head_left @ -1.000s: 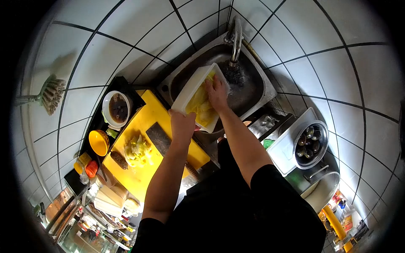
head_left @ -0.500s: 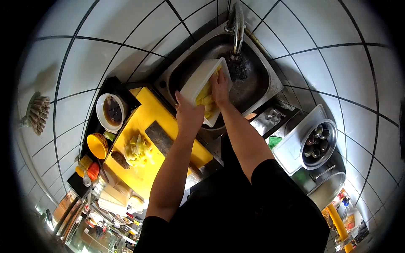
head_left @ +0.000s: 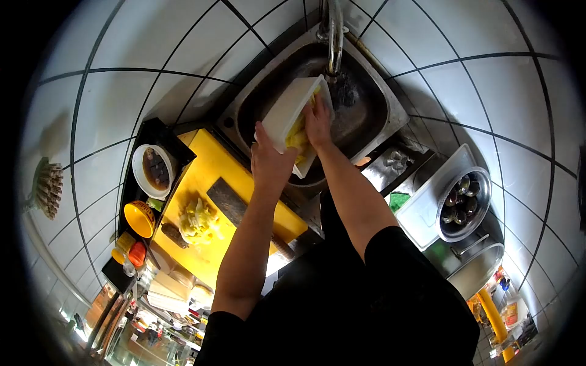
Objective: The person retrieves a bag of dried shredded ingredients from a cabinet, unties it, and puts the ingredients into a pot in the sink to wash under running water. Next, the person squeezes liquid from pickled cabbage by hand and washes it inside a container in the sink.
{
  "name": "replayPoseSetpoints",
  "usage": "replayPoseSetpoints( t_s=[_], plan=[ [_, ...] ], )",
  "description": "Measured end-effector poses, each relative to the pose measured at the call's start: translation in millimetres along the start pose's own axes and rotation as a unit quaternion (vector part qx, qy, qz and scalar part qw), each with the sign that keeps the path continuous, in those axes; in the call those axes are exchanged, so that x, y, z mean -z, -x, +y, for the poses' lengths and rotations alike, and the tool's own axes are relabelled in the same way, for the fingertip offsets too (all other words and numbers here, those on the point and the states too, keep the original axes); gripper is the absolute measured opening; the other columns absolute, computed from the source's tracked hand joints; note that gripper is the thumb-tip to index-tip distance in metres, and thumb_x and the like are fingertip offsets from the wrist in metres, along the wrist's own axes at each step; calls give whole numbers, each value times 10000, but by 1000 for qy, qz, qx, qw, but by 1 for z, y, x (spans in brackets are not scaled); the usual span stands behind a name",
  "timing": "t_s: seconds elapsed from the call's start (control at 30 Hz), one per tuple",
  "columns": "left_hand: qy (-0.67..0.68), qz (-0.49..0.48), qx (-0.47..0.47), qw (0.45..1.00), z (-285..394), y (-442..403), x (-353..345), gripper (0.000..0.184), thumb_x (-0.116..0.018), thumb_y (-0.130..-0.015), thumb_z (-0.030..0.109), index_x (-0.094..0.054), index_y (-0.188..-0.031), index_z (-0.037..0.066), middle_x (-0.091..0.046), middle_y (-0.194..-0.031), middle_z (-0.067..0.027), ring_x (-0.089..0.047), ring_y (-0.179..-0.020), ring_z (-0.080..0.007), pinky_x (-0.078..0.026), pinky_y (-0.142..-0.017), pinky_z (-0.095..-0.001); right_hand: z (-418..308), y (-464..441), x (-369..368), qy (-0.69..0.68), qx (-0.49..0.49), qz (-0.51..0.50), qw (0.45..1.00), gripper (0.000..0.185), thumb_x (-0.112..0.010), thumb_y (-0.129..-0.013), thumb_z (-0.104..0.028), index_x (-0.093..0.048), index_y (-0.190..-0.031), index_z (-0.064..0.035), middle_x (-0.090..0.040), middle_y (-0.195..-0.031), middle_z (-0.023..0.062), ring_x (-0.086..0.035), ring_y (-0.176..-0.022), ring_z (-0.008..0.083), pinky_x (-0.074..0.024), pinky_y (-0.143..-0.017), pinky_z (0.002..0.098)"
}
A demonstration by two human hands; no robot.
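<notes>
A white rectangular container [head_left: 285, 113] is tilted on its side over the metal sink [head_left: 377, 131], with yellow-green leafy vegetable [head_left: 297, 135] inside it. My left hand [head_left: 270, 157] grips the container's near end. At its open side, my right hand [head_left: 317, 124] presses against the vegetable, fingers together and partly inside. Above them stands the metal faucet [head_left: 336, 36]; its outlet is just beyond the container. Whether liquid runs out of the container cannot be made out.
On the left, a yellow cutting board [head_left: 195, 165] bears a cleaver [head_left: 226, 200] and chopped vegetable [head_left: 198, 222]. Beside it are a white bowl of dark liquid [head_left: 154, 171] and a yellow bowl [head_left: 140, 219]. A metal bowl of dark round items [head_left: 464, 204] sits on a white tray [head_left: 421, 213] at right.
The container has tipped further on its side, hiding more of the vegetable. Both hands have stayed on it. The dark splashing stream under the faucet no longer shows. The whole view has shifted somewhat.
</notes>
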State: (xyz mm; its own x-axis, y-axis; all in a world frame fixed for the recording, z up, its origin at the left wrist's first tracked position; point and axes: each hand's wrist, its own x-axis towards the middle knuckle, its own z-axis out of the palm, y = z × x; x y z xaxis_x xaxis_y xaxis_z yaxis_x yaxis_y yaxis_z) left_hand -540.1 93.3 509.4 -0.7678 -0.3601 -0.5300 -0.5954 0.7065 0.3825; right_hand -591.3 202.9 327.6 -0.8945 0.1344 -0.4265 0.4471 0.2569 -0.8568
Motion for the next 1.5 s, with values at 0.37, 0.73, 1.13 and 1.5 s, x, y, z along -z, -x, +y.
replayPoseSetpoints(
  t_s=[0.37,0.73,1.13,1.5],
  plan=[
    [36,3,-6,999,-12,-9,-5,975,-719,-782,246,-191,-1577,45,-456,-1366,-354,-532,-1242,-501,-441,-1085,-514,-5,-3,-3,25,8,5,1000,690,-503,-1023,-477,-340,-1569,-89,-340,-1541,297,-342,-1431,450,-302,-1182,465],
    [47,9,-2,999,-24,-12,-14,970,-701,-781,226,-181,-1578,41,-458,-1368,-353,-524,-1243,-512,-451,-1072,-518,-9,-2,-10,41,0,4,999,695,-438,-1043,-490,-307,-1577,-65,-323,-1554,311,-339,-1434,466,-286,-1198,462],
    [89,12,-33,995,-35,-12,-15,962,-716,-746,225,-246,-1572,78,-449,-1394,-327,-540,-1225,-496,-464,-1064,-500,-14,5,-14,35,31,28,999,745,-519,-1006,-462,-270,-1588,-70,-274,-1575,324,-309,-1449,485,-277,-1205,475],
    [-7,85,-109,990,8,31,23,917,-746,-715,189,-359,-1544,128,-505,-1336,-257,-568,-1201,-435,-483,-1041,-492,20,-8,-31,70,251,74,963,575,-588,-970,-332,-436,-1457,-66,-468,-1454,214,-419,-1341,446,-311,-1172,472]
  ],
)
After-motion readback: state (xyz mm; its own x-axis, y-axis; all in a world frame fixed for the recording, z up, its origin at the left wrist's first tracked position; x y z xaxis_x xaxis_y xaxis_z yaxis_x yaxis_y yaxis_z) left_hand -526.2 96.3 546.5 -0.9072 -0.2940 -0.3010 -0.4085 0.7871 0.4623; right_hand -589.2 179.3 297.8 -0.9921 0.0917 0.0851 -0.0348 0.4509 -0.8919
